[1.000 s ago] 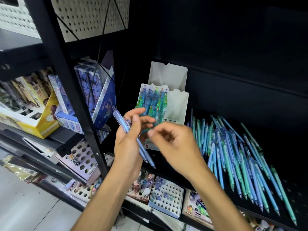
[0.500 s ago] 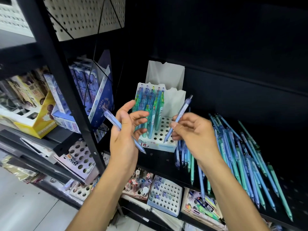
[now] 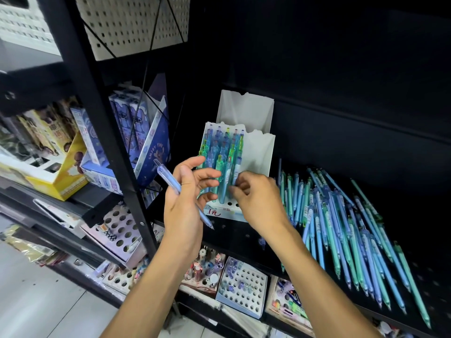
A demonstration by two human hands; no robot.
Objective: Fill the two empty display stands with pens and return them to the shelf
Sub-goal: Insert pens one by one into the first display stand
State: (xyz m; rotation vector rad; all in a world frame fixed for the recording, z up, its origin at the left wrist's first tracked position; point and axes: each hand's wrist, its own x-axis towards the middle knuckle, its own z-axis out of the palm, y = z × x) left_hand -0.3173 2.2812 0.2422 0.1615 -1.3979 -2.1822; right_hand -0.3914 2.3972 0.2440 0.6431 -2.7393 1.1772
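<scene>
A white display stand [image 3: 258,154] stands on the black shelf, its left rows filled with upright blue and green pens [image 3: 220,152]. A second white stand [image 3: 245,109] is right behind it. My left hand [image 3: 185,198] holds one light blue pen [image 3: 170,181] slanting across its palm under the thumb. My right hand [image 3: 256,198] pinches a pale pen standing in the front stand, at the right edge of the filled rows. A large heap of loose blue and green pens [image 3: 341,228] lies on the shelf to the right.
A black upright post [image 3: 109,142] separates this bay from boxed stationery [image 3: 56,152] on the left. Lower shelves hold white hole-grid pen stands [image 3: 241,289]. Pale floor tiles [image 3: 36,301] show at the bottom left.
My right hand has carried its pen from above the stand down into a hole beside the filled rows. My left hand still holds its pen in much the same place.
</scene>
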